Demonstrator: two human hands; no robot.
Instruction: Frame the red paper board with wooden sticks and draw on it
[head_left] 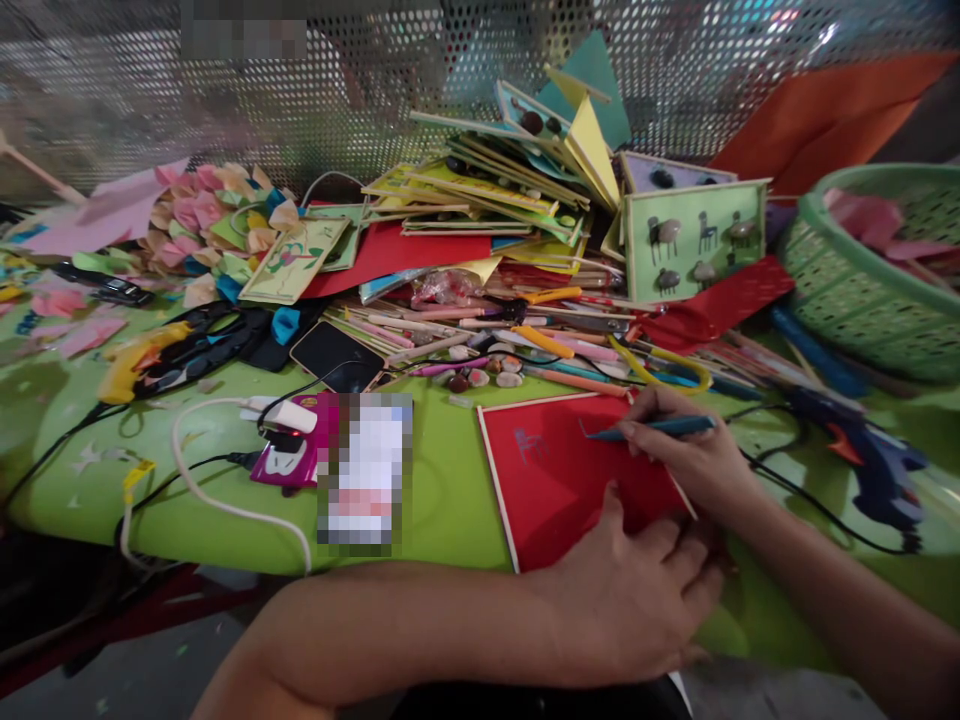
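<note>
A red board (555,500) with pale wooden strips along its edges lies on the green table (442,430). Dark drawn lines show on its upper left, and a short pale mark sits near the pen tip. My right hand (686,450) is closed around a blue pen (675,427), whose tip meets the board's upper part. Spread flat across the lower right of the board is my left hand (637,590), fingers apart and holding nothing. The left forearm crosses in front of the board's lower edge.
Left of the board are a blurred phone (367,470), a magenta power socket (300,450) and cables. Glue guns (862,450) (142,360) lie on both sides. Behind are pens, pebbles (478,378), stacked boards (487,190), paper flowers (202,215) and a green basket (855,290).
</note>
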